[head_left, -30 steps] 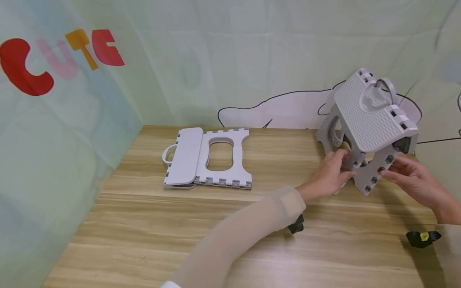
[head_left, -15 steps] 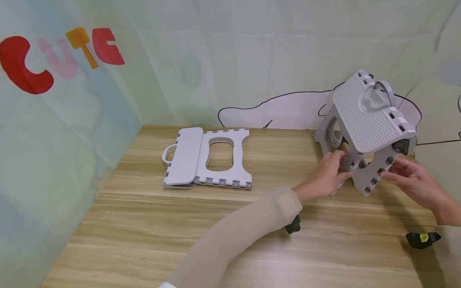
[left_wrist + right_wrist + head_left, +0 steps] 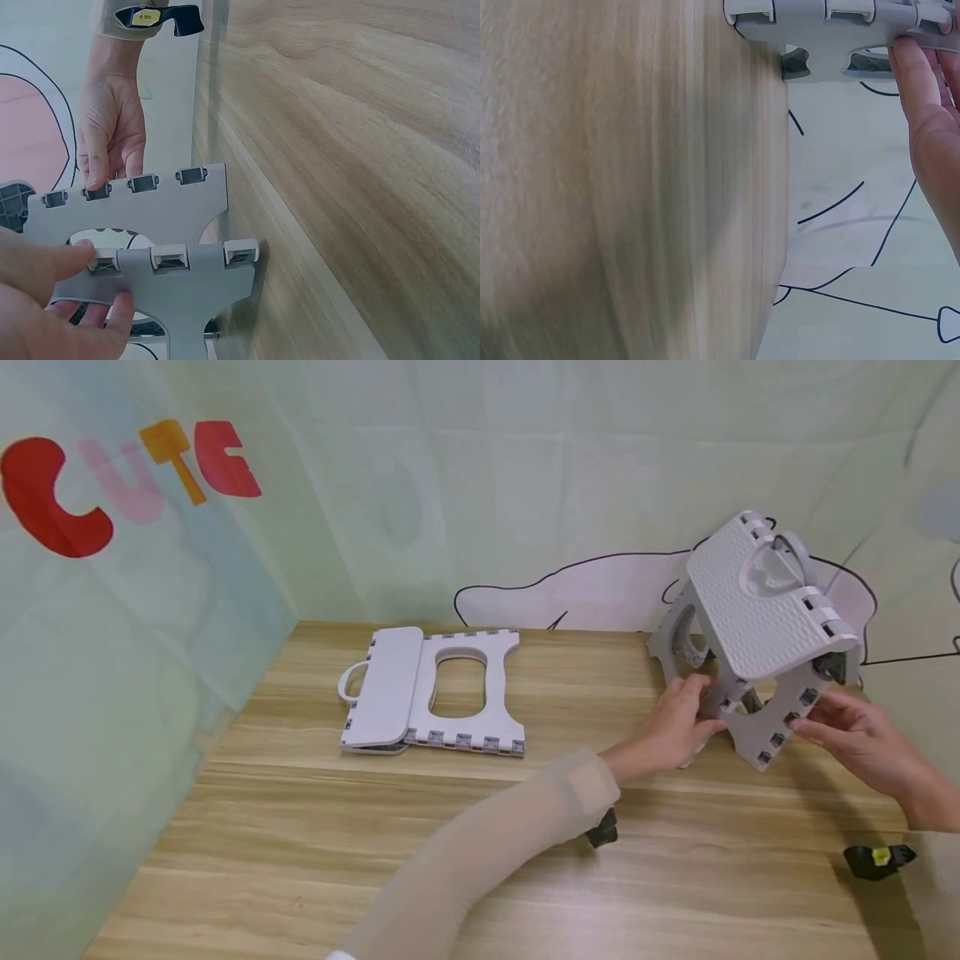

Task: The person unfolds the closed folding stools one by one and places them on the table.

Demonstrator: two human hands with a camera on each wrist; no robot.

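Firstly, at the left, a folded step stool (image 3: pixel 422 693) lies flat on the wood-grain desk (image 3: pixel 300 843), its carrying handle pointing left. To the right of it, the left hand (image 3: pixel 670 727) grips a leg panel between thumb and fingers. This panel belongs to the unfolded step stool (image 3: pixel 757 631), which is at the right part of the desk, near the cloth backdrop (image 3: pixel 487 485). Rightmost, the right hand (image 3: pixel 862 735) pinches the edge of its other leg panel.
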